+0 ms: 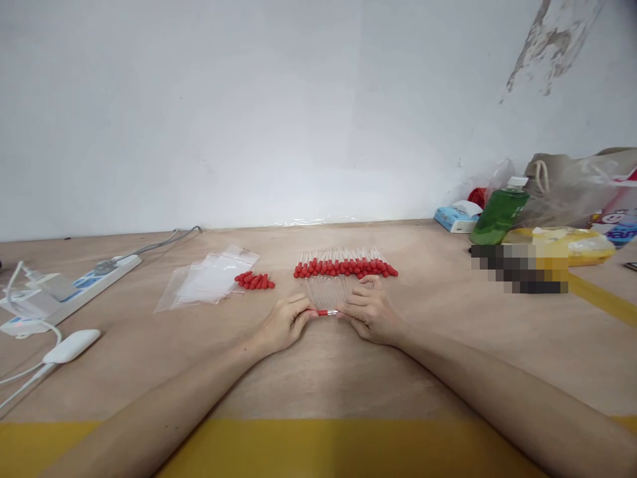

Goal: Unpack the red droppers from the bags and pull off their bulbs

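Between my two hands lies a red rubber bulb [323,312] with a clear glass tube [332,312] at its right end. The fingers of my left hand [288,321] pinch the bulb. My right hand [372,312] is closed on the tube, most of which its fingers hide. Just behind my hands, several bare glass tubes [327,291] lie side by side. Farther back is a row of droppers [343,267], their red bulbs facing me and thin glass ends toward the wall. A small pile of loose red bulbs [255,281] sits to the left.
Clear plastic bags [212,277] lie left of the loose bulbs. A power strip [82,292] with cables and a white adapter [72,346] occupies the far left. At right stand a green bottle [500,212], a tissue pack [456,217] and a yellow package [572,246].
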Action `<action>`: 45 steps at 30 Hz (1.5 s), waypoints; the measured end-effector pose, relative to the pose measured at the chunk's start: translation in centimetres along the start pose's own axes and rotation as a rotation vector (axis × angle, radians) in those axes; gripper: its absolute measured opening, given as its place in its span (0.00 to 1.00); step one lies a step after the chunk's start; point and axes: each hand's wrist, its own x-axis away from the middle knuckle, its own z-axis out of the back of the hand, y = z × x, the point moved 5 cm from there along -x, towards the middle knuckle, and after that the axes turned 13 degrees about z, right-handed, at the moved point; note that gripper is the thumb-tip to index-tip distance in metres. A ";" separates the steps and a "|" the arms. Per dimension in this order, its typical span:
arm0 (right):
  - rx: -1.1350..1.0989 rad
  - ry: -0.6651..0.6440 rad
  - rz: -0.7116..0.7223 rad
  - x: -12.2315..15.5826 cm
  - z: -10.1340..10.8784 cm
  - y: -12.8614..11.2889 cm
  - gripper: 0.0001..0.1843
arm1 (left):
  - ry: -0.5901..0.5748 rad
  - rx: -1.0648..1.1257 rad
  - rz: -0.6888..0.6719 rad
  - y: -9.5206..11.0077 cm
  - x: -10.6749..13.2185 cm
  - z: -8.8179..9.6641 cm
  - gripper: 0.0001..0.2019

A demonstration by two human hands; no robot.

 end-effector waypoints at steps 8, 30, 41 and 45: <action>-0.009 -0.015 -0.030 0.7 0.8 0.4 0.11 | 0.090 -0.029 -0.014 -1.1 0.4 1.2 0.10; 0.085 -0.155 -0.474 2.3 -1.1 4.2 0.09 | 0.542 -0.267 0.573 -11.8 0.4 10.6 0.16; 0.045 -0.215 -0.388 1.7 -1.2 3.6 0.17 | 0.649 -0.323 0.533 -10.6 0.6 10.9 0.13; 0.019 -0.212 -0.398 1.7 -1.1 3.6 0.17 | 0.562 -0.290 0.348 -7.1 -0.3 8.8 0.10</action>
